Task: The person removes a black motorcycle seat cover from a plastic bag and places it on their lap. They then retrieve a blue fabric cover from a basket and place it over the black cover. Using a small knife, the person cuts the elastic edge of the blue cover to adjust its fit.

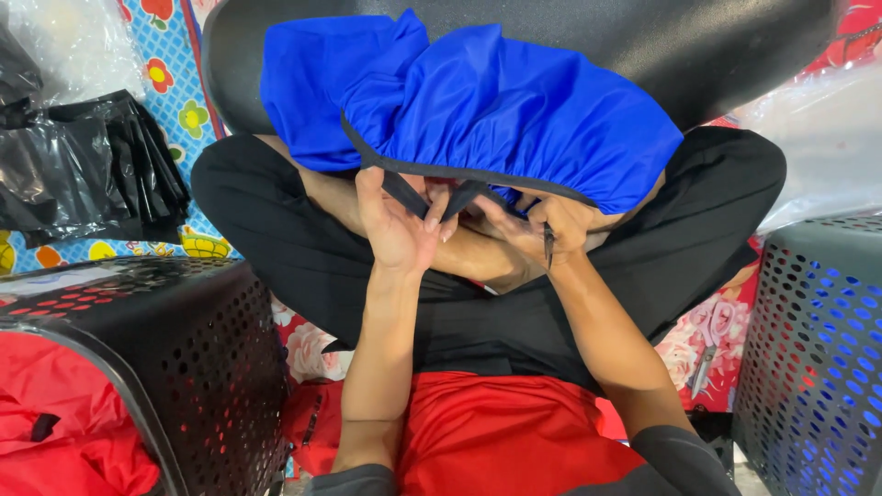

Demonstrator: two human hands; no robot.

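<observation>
My left hand (pixel 397 228) is raised palm toward me, fingers curled, pinching a black strap (pixel 411 198) between thumb and fingertips. The strap hangs from the black elastic hem of the blue fabric cover (pixel 514 110), which bunches directly above both hands and drapes over my crossed legs.

My right hand (pixel 544 231) sits just right of the left, nearly touching it, fingers folded around a slim dark tool (pixel 548 244) that points downward. I cannot tell what kind of tool it is. The right fingertips also meet a second black strap (pixel 461 197) that angles toward the first one; the two straps converge between my hands.

Below my forearms lies red fabric (pixel 496 432) across my lap. Left of my left arm stands a black perforated basket (pixel 197 358) containing more red cloth. Right of my right arm stands a grey perforated basket (pixel 818 349) with blue showing through its holes. Beyond the left hand, further left, rests a heap of black plastic bags (pixel 87 170) on a floral mat (pixel 179 87).
</observation>
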